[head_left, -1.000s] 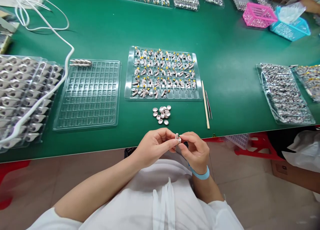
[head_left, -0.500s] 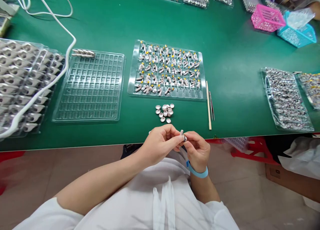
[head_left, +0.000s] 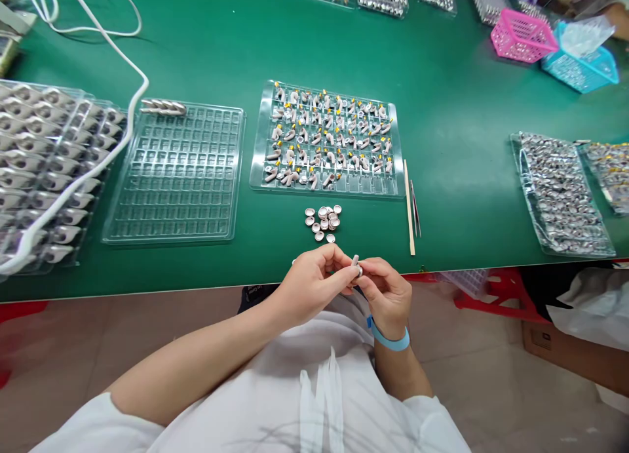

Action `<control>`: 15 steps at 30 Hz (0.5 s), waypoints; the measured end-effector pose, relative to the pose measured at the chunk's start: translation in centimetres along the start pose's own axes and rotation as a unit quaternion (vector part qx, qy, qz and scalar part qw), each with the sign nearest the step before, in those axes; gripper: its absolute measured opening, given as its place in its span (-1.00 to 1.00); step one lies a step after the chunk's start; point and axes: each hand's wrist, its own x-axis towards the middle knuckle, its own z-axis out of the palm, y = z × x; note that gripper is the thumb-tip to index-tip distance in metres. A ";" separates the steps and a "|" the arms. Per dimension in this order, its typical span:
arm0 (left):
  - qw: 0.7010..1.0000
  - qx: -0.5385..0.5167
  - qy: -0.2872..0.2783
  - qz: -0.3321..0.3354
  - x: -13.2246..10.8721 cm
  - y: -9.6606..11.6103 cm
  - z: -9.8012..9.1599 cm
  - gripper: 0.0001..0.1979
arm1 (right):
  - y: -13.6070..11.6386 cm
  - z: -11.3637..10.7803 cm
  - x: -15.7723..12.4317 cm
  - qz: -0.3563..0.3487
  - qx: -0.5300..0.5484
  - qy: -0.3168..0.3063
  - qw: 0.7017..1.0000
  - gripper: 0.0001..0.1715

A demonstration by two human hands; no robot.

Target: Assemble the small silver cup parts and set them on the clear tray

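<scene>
My left hand (head_left: 314, 279) and my right hand (head_left: 386, 292) meet at the table's front edge, fingers closed around one small metal part (head_left: 358, 269) with a pale stem sticking up. Fingertips hide much of it. Just beyond them lies a loose pile of small round metal caps (head_left: 324, 223). Farther back is a clear tray (head_left: 255, 171) filled with small curved grey pieces with yellow bits; a few pockets in its front row hold nothing. A wooden stick (head_left: 409, 210) and tweezers (head_left: 415, 209) lie right of the pile.
On the left are a gridded clear tray (head_left: 171, 177) with a few metal pieces at its corner, stacked trays of metal parts (head_left: 44, 171) and a white cable (head_left: 111, 148). At right are a pink basket (head_left: 523, 37), a blue basket (head_left: 580, 66) and a parts tray (head_left: 563, 194).
The metal part between my fingers has turned slightly, and my right fingertips have moved a little to the left around it. The rest of the scene shifts only slightly with the camera.
</scene>
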 end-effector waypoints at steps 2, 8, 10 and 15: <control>1.000 0.000 -0.008 0.000 0.0 0.0 -0.1 -0.76 | -0.1 -0.1 0.1 0.011 -0.007 -0.003 1.000 -0.81; 0.999 -0.013 -0.035 -0.002 0.1 0.0 -0.7 -0.74 | -0.6 -0.4 0.4 0.026 -0.004 -0.033 0.999 -0.82; 0.999 -0.009 -0.046 -0.003 0.1 -0.1 -1.0 -0.76 | -0.8 -0.5 0.6 0.028 -0.005 -0.046 0.999 -0.81; 0.998 -0.016 -0.056 -0.007 0.1 -0.4 -1.4 -0.79 | -1.2 -0.8 0.8 0.011 -0.017 -0.062 0.998 -0.79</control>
